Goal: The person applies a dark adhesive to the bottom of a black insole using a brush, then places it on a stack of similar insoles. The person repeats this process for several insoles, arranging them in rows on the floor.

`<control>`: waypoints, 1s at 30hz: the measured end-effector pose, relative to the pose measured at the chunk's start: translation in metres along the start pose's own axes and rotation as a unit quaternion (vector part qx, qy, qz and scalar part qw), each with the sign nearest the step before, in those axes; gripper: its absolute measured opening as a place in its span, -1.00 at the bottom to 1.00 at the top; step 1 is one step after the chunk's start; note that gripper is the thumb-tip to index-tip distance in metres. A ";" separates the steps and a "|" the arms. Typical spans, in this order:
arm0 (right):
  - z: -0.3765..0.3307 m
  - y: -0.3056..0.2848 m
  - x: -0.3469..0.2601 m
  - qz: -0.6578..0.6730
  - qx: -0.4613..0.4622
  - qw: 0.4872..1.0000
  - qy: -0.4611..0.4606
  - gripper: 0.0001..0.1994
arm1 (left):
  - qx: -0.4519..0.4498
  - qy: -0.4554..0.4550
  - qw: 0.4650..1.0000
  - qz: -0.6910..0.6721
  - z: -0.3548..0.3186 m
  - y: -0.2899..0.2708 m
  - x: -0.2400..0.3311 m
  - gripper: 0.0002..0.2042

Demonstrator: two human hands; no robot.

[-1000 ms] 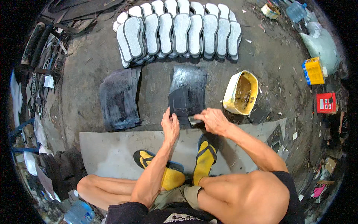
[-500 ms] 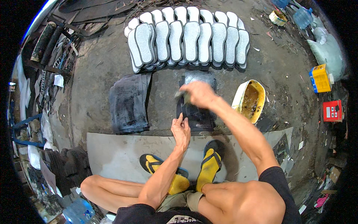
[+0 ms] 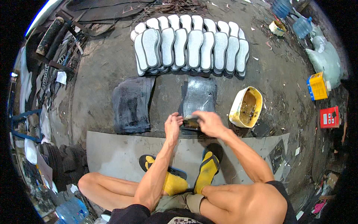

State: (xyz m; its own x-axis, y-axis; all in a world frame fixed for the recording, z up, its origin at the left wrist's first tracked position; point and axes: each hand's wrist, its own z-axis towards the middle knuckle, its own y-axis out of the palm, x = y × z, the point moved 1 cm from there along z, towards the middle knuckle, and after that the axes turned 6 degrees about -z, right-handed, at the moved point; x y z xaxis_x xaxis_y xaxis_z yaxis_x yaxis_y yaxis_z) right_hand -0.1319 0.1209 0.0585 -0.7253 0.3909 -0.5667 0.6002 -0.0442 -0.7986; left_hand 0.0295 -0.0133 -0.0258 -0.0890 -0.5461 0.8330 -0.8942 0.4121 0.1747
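A stack of black rubber sheets [image 3: 201, 93] lies in front of me, its top wet and glossy over the far part. My right hand [image 3: 212, 123] grips a small flat brush-like tool [image 3: 191, 122], partly hidden by the fingers, and presses it on the near end of the top sheet. At that stack's near left edge, my left hand [image 3: 173, 128] has its fingers curled together on the sheet's margin. Right of the stack stands a whitish tub [image 3: 235, 110] with brown, glue-like liquid inside. Another pile of black sheets [image 3: 132, 106] lies to the left.
Beyond the sheets, white-topped, dark-edged shoe soles [image 3: 195, 48] stand in overlapping rows. A grey board [image 3: 119, 153] lies under my sandalled feet. A yellow can [image 3: 317, 86] and a red box [image 3: 329, 117] sit at the right. Scraps and a roller frame [image 3: 52, 39] line the left.
My right hand has swept the tool from the far part of the sheet to its near end. My left hand's extended finger has curled in. The sheet's far part now shows as a shiny surface.
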 end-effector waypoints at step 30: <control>-0.111 -0.135 -0.045 0.011 0.236 0.956 0.176 -0.62 | 0.427 0.145 0.831 0.325 0.007 -0.239 0.107 -0.40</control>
State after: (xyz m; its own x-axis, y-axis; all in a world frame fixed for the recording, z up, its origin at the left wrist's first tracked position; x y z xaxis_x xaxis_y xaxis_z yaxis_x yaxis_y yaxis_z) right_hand -0.1426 0.2112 0.2139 -0.5061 0.6661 -0.5479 0.3344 -0.4340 -0.8366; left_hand 0.2309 -0.1754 0.0176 -0.6765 -0.1610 0.7186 -0.6946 -0.1847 -0.6953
